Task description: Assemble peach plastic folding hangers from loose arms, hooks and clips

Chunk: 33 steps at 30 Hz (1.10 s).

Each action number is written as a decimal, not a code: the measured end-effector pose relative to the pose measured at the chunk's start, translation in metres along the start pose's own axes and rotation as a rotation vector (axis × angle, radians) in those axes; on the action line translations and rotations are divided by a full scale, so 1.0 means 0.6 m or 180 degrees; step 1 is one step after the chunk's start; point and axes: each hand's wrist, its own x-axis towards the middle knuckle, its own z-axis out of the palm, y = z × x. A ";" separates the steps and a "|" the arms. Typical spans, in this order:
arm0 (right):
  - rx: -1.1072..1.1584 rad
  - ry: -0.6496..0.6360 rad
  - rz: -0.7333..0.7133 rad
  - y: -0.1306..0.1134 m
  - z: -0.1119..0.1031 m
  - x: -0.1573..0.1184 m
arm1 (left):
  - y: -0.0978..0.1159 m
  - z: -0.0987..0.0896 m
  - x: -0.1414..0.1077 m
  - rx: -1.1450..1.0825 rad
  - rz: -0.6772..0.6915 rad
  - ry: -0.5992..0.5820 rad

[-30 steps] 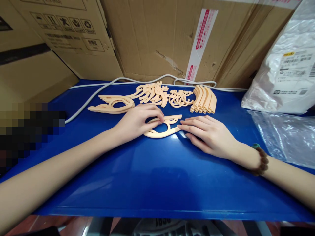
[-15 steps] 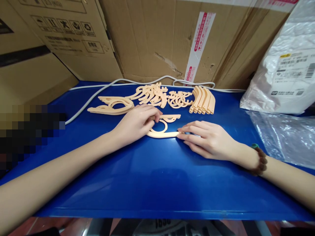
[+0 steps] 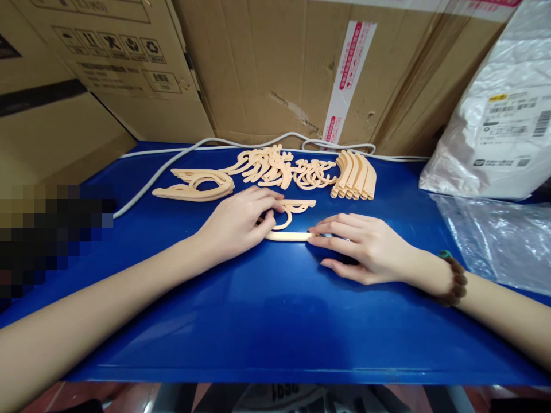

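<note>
A beige plastic folding hanger (image 3: 289, 236) lies on the blue tabletop between my hands, with its ring-like middle piece and two arms showing. My left hand (image 3: 241, 217) is closed over its left end, thumb and fingers bent around it, so that end is hidden. At the right tip of the nearer arm, the index and middle fingertips of my right hand (image 3: 364, 246) touch the hanger, one on either side. The right thumb stands apart from it. Behind my left hand, folded beige hangers (image 3: 193, 186) lie stacked.
Along the back lie a pile of curved beige pieces (image 3: 267, 165), small hooks (image 3: 313, 174) and a row of hanger arms (image 3: 355, 176). A white cable (image 3: 206, 140) runs behind them. Cardboard boxes (image 3: 267, 69) stand at the back, a plastic-wrapped parcel (image 3: 486, 132) at the right.
My left fingers have shifted slightly over the hanger, the thumb now further right. My right thumb has dropped away from the other fingers. The piles have not moved.
</note>
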 end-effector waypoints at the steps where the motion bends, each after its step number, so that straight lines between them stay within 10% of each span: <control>1: -0.0027 -0.0037 0.0002 0.000 0.000 0.000 | 0.001 0.000 0.000 0.0005 -0.0026 -0.0006; 5: -0.0202 -0.0015 0.0235 0.002 -0.009 0.000 | 0.003 0.002 -0.003 0.0084 -0.0076 -0.0031; 16: -0.1092 0.0583 0.2603 0.120 -0.054 -0.048 | 0.008 0.006 -0.005 0.0260 -0.0021 -0.0020; 33: -0.0703 0.0000 0.2407 0.142 -0.023 -0.060 | 0.008 0.005 -0.006 0.0334 -0.0026 -0.0041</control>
